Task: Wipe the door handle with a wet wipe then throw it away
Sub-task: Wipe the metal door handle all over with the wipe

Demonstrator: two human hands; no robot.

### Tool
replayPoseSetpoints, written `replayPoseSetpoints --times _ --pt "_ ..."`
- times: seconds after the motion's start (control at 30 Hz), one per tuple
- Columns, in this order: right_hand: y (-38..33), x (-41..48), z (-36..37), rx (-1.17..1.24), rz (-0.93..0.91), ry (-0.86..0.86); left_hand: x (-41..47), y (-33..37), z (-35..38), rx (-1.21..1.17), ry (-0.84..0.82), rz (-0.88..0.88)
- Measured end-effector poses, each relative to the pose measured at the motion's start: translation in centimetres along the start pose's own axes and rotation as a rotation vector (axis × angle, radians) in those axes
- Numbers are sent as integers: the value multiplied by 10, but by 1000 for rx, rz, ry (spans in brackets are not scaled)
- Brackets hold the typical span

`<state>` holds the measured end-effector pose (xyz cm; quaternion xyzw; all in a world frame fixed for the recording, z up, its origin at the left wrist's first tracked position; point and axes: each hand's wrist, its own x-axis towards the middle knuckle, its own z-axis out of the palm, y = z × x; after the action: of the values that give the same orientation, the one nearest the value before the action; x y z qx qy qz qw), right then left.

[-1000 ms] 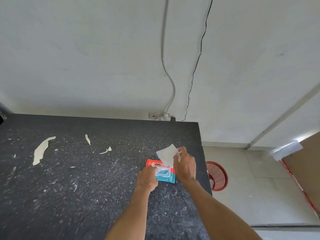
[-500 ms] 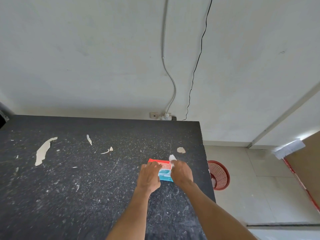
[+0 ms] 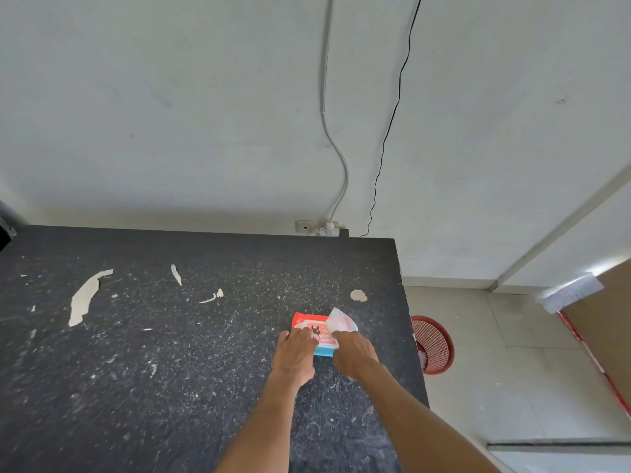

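Note:
A red and teal pack of wet wipes point(image 3: 312, 331) lies on the black speckled table point(image 3: 170, 370) near its right edge. My left hand point(image 3: 295, 353) presses on the pack's left part with its fingers laid flat. My right hand point(image 3: 353, 353) sits at the pack's right end and pinches a thin white wet wipe point(image 3: 341, 320), which sticks up over the pack. No door handle is in view.
A red mesh basket point(image 3: 435, 346) stands on the tiled floor just past the table's right edge. Pale scraps point(image 3: 83, 298) lie on the table's left part. Cables point(image 3: 341, 172) run down the wall to a socket point(image 3: 327, 228). A brown panel point(image 3: 607, 319) stands at far right.
My right hand came down from holding the wipe raised above the pack and now sits at the pack's right end. My left hand slid further onto the pack, whose red label now shows.

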<state>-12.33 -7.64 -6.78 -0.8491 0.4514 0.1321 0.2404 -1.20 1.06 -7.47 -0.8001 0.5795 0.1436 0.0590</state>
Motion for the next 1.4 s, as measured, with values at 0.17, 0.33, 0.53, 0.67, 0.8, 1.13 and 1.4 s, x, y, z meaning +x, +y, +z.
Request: replayPoseSetpoints --times 0.17,0.33,0.53,0.67,0.8,1.13,1.4 --pt "-2 0 -3 0 2 -4 4 4 -4 14 -32 -40" --pt "-1 -1 -9 -17 -14 -9 9 8 -9 -65 -48 -105" --pt "-7 -2 -32 -10 -38 31 18 6 -36 -178 -35 -111" --pt "-19 -5 -60 64 -63 95 23 7 -71 -243 31 -87" --pt "-32 -10 -96 103 -108 175 27 8 -113 -260 103 -40" --pt "-53 -40 -208 119 -186 384 26 10 -238 -255 277 15" --pt "-68 -74 -284 175 -215 525 17 20 -318 -273 356 30"
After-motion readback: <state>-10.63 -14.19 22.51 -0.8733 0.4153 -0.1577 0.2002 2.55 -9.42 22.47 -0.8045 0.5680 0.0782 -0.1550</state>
